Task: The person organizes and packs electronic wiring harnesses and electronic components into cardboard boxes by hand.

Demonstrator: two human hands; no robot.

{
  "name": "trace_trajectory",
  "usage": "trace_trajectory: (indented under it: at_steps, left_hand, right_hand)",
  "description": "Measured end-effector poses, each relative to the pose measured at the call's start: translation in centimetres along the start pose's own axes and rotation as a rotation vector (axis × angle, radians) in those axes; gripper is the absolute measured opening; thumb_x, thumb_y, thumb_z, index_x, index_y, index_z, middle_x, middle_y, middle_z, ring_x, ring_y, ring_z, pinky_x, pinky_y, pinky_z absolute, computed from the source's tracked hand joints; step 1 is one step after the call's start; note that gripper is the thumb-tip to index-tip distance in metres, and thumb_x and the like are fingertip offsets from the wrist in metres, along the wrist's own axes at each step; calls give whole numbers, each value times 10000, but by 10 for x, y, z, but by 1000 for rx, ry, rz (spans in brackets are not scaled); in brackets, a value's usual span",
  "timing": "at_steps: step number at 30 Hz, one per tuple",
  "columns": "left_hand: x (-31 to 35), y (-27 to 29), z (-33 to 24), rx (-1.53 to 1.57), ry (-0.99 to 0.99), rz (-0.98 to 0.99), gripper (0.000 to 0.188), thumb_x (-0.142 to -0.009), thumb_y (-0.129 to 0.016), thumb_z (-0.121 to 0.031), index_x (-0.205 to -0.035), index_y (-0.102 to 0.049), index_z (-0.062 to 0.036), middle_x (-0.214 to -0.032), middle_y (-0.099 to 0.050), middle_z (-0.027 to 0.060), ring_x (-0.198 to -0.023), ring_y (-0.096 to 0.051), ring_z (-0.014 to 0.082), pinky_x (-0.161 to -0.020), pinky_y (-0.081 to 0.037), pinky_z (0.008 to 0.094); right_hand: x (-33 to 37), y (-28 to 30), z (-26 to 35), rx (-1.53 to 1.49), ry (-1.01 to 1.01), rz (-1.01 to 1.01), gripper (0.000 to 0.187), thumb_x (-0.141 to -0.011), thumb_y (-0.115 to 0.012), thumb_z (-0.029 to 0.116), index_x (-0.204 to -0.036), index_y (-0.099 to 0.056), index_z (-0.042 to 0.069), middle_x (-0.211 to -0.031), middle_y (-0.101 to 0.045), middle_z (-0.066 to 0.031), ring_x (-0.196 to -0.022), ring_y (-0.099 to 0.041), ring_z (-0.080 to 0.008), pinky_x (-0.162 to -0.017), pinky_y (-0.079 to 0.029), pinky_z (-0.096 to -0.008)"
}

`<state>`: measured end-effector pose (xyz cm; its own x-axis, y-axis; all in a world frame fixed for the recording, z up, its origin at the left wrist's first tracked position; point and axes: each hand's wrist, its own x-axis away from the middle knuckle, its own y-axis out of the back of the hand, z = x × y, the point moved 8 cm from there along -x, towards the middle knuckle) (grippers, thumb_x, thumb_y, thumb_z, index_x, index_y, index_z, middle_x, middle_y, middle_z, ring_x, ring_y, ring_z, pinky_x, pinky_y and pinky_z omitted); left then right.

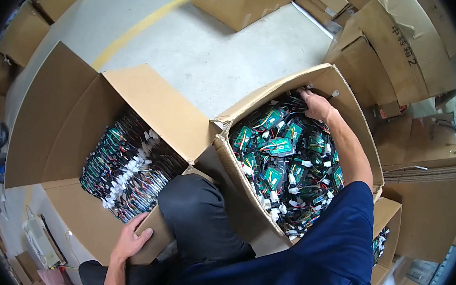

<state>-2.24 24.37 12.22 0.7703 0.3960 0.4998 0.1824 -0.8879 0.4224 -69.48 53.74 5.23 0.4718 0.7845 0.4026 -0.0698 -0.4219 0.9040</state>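
Observation:
My left hand (132, 238) is closed on the near cardboard flap (153, 236) of the left box, thumb on top of it. Inside that box, wired circuit boards (108, 156) stand packed in rows, their white connectors (127, 173) bunched along the middle. My right hand (317, 105) reaches down into the far corner of the right carton (220, 121). Its fingers are bent together among dark wires; their tips are partly hidden, and what they pinch is too small to name. A loose heap of green circuit boards (278, 146) with coloured wires and white plugs fills this carton.
My knee (193, 202) sits between the two boxes. A smaller box (388, 216) with more wired boards stands right of my arm. Other cartons (240, 2) stand ahead, and stacked cartons (370, 62) rise at the right. A yellow line (140, 28) crosses the floor.

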Motion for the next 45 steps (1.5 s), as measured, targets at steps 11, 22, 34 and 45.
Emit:
trace_trajectory:
  at_steps: [11, 22, 34, 45]
  left_hand:
    - [1, 4, -8, -27, 69, -5, 585, -904, -755, -271, -1392, -595, 8, -1326, -663, 233, -1226, -643, 356, -1077, -475, 416]
    - [1, 6, -14, 22, 106, -31, 625, -899, -763, -290, -1409, -579, 21, -1338, -659, 227, -1244, -631, 347, -1095, -461, 419]
    - [5, 7, -9, 48, 121, -26, 584, -914, -748, -200, -1419, -565, 27, -1326, -681, 188, -1204, -662, 279, -1070, -490, 383]
    - [4, 10, -8, 106, -66, -83, 554, -919, -747, -138, -1395, -562, 75, -1301, -689, 202, -1195, -670, 263, -1051, -510, 382]
  right_hand:
    - [38, 32, 20, 34, 25, -435, 386, -808, -642, 40, -1193, -616, 31, -1523, -486, -213, -1383, -488, -353, -1140, -407, -450]
    - [33, 16, 28, 207, 89, -245, 392, -803, -752, 204, -1122, -643, 5, -1488, -516, -207, -1411, -455, -339, -1162, -379, -493]
    - [-24, 2, 29, 137, -49, -81, 930, -683, -837, 139, -1481, -389, -27, -1268, -625, -256, -1158, -654, -382, -967, -554, -455]
    - [111, 147, 29, -462, -140, -749, 756, -743, -817, 208, -1398, -516, -17, -1101, -674, -198, -1082, -676, -328, -927, -546, -419]
